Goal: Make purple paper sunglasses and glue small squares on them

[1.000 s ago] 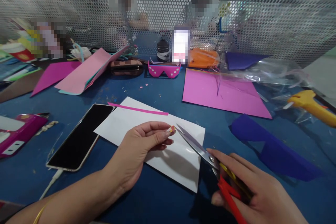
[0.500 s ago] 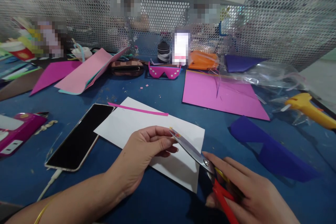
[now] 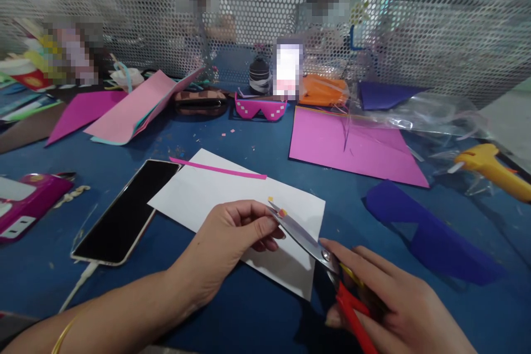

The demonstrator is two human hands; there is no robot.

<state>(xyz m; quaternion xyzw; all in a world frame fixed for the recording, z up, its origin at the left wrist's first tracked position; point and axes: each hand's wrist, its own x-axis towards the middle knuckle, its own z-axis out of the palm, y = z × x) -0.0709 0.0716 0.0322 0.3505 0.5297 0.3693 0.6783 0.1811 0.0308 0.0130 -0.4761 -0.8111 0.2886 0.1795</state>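
My right hand (image 3: 385,293) is wrapped round the red handles of a pair of scissors (image 3: 305,235). Their blades point up and left, with the tips at the fingertips of my left hand (image 3: 244,227). My left thumb and forefinger are pinched together; what they hold is too small or hidden to name. A tiny yellow piece (image 3: 270,199) is just past the blade tips, and an orange-yellow piece (image 3: 282,213) is beside the blade. Below both hands lies a white sheet of paper (image 3: 186,193), crossed at its far edge by a thin magenta strip (image 3: 219,168).
A black phone (image 3: 120,215) with a cable lies at left. Pink paper glasses (image 3: 260,109) stand at the back, near a glasses case (image 3: 201,104). On the right are a pink sheet (image 3: 344,146), a dark blue cut-out (image 3: 435,238) and a yellow glue gun (image 3: 493,168).
The small yellow piece now shows separately beyond the scissor tips, and the orange-yellow piece is more visible. My hands have hardly moved; the view has shifted slightly.
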